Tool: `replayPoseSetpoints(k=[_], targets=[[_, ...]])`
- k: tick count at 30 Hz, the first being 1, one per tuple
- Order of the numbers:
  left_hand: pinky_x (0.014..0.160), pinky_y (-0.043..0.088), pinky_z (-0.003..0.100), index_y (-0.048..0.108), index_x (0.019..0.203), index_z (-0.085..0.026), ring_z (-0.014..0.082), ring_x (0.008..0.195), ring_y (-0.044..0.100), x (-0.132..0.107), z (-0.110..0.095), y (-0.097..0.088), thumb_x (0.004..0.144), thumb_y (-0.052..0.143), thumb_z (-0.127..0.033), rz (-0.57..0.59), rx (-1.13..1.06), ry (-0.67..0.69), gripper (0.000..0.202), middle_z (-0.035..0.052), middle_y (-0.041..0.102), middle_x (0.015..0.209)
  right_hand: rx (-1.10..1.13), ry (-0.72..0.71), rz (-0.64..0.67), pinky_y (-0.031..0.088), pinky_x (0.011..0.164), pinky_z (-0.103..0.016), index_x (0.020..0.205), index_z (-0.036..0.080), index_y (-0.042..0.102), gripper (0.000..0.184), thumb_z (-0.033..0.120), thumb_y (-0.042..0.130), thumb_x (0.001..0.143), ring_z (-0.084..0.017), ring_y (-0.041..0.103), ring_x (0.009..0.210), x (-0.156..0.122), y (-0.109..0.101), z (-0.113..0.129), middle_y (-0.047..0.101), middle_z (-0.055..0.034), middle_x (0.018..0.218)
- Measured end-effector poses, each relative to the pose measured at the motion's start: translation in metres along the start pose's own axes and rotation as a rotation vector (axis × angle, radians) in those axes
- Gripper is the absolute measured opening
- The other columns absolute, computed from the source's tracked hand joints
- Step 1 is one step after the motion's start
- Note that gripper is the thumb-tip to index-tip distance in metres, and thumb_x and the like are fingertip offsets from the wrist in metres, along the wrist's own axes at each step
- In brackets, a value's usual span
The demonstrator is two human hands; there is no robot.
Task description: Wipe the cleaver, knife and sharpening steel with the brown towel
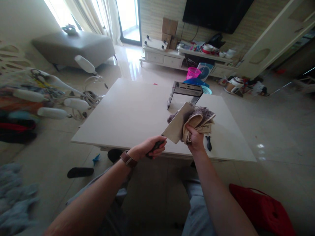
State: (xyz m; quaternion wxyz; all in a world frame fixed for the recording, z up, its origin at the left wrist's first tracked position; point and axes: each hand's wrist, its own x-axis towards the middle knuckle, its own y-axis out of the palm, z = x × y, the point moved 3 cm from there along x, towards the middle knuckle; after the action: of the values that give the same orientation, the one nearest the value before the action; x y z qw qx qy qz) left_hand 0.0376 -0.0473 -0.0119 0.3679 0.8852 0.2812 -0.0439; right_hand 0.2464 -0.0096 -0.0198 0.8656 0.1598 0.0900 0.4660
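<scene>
My left hand (154,147) is closed around the black handle of a cleaver (177,126), whose broad blade slants up to the right over the table. In my right hand (195,137) a folded beige and grey-brown cloth (199,119) is bunched, close against the right side of the blade. Whether the cloth touches the blade's far face I cannot tell. Behind the cloth stands a metal and black knife rack (185,88). A small tool with a black handle (209,143) lies on the table to the right of my right hand.
The white table (130,114) carries a small red scrap (155,84) near its far edge. A lamp with several white shades (76,104) reaches in at the left. Beyond the table are a pink basket (193,72) and a low cabinet (163,59). A red bag (261,206) lies at lower right.
</scene>
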Motion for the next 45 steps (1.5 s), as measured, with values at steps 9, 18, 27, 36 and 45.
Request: replayPoseSetpoints(k=[9, 18, 27, 36, 45], targets=[[0.036, 0.036, 0.019, 0.047, 0.069, -0.020, 0.0058, 0.034, 0.026, -0.019, -0.008, -0.022, 0.093, 0.054, -0.047, -0.078, 0.193, -0.094, 0.037, -0.0077, 0.040, 0.048, 0.005, -0.102, -0.089, 0.063, 0.089, -0.035, 0.091, 0.022, 0.070, 0.039, 0.019, 0.084, 0.055, -0.021, 0.075, 0.098, 0.015, -0.009, 0.007, 0.078, 0.0011, 0.096], [0.033, 0.034, 0.017, 0.045, 0.063, -0.020, 0.0062, 0.033, 0.025, -0.029, -0.017, -0.027, 0.091, 0.059, -0.045, -0.069, 0.253, -0.169, 0.041, -0.0072, 0.035, 0.042, -0.056, -0.100, -0.008, 0.064, 0.091, -0.041, 0.099, 0.023, 0.071, 0.041, 0.022, 0.080, 0.059, -0.024, 0.074, 0.102, 0.024, -0.017, 0.009, 0.078, 0.0002, 0.104], [0.031, 0.029, 0.017, 0.042, 0.057, -0.019, 0.0054, 0.031, 0.024, -0.046, -0.021, -0.052, 0.091, 0.062, -0.045, -0.046, 0.290, -0.270, 0.047, -0.0064, 0.034, 0.040, -0.270, 0.092, 0.275, 0.055, 0.105, -0.048, 0.112, 0.022, 0.072, 0.062, 0.021, 0.090, 0.052, -0.026, 0.071, 0.112, 0.019, -0.032, 0.012, 0.077, -0.0027, 0.115], [0.031, 0.029, 0.016, 0.043, 0.059, -0.019, 0.0056, 0.031, 0.025, -0.047, -0.020, -0.051, 0.089, 0.065, -0.046, -0.074, 0.323, -0.290, 0.045, -0.0064, 0.035, 0.042, -0.199, 0.122, 0.204, 0.055, 0.103, -0.050, 0.102, 0.020, 0.074, 0.059, 0.016, 0.093, 0.047, -0.026, 0.074, 0.102, 0.015, -0.038, 0.009, 0.080, -0.0031, 0.103], [0.030, 0.030, 0.018, 0.044, 0.058, -0.020, 0.0062, 0.030, 0.025, -0.042, -0.019, -0.044, 0.086, 0.066, -0.043, -0.032, 0.330, -0.353, 0.043, -0.0066, 0.034, 0.042, -0.390, 0.094, 0.268, 0.049, 0.109, -0.051, 0.108, 0.020, 0.074, 0.064, 0.017, 0.094, 0.048, -0.026, 0.072, 0.109, 0.030, -0.061, 0.018, 0.079, -0.0028, 0.107]])
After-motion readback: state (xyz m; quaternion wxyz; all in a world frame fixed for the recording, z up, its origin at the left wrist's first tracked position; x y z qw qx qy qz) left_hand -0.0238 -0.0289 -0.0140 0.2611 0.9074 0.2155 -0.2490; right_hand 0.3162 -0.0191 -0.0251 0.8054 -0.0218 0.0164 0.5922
